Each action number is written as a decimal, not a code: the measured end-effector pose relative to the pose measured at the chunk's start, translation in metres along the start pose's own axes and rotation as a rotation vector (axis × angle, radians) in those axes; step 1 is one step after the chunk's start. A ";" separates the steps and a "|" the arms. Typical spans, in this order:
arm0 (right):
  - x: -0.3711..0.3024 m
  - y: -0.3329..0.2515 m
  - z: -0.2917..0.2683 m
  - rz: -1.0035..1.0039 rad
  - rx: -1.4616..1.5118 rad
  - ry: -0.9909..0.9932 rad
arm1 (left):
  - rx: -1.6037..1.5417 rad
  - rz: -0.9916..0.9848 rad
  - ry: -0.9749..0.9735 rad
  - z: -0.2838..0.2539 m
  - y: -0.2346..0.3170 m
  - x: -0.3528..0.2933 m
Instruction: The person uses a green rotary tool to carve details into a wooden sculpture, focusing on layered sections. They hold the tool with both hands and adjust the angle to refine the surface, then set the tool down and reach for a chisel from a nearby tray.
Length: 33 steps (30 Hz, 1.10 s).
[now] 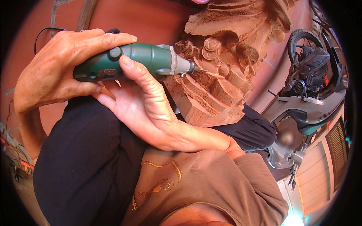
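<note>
A green electric die grinder with a grey metal nose lies across both my hands. Its rear body is wrapped by my left hand, the index finger stretched along the top. My right hand closes round it from below, thumb pressed on its near side. The thin bit at the collet points right and meets a reddish-brown wood carving; the exact contact is too small to make out. Coin-like discs and flowing folds are cut into the carving, and wood dust lies in its grooves.
The carving's squared base sits close to my legs in dark trousers. On the right stands a grey motor scooter. A cord runs over the red tiled floor at upper left, near a wooden pole.
</note>
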State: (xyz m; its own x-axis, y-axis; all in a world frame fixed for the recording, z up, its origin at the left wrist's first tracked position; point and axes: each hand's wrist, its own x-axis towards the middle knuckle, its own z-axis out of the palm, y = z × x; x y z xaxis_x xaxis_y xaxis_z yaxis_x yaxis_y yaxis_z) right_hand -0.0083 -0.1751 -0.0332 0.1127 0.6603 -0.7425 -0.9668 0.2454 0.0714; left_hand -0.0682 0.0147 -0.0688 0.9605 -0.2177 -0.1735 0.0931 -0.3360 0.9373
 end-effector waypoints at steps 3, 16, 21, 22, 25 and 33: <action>0.003 -0.001 0.000 0.010 0.007 -0.001 | 0.016 -0.008 -0.002 -0.002 0.000 0.000; 0.007 0.005 0.000 0.019 0.014 0.023 | -0.006 -0.028 0.009 -0.001 -0.006 -0.007; 0.010 0.006 -0.004 0.015 0.011 0.029 | -0.014 -0.003 0.024 0.002 -0.009 -0.007; 0.010 0.006 -0.004 0.011 0.006 0.032 | -0.014 0.002 0.033 0.003 -0.010 -0.007; 0.011 0.006 -0.004 0.003 -0.003 0.044 | -0.016 0.014 0.052 0.006 -0.014 -0.008; 0.017 0.007 -0.007 -0.009 0.005 0.060 | -0.016 0.019 0.064 0.009 -0.022 -0.007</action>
State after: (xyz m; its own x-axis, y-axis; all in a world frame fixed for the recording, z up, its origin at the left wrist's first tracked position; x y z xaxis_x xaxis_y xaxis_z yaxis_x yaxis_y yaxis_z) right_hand -0.0146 -0.1674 -0.0499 0.1073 0.6141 -0.7819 -0.9645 0.2552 0.0680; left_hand -0.0789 0.0156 -0.0904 0.9769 -0.1649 -0.1362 0.0781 -0.3180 0.9449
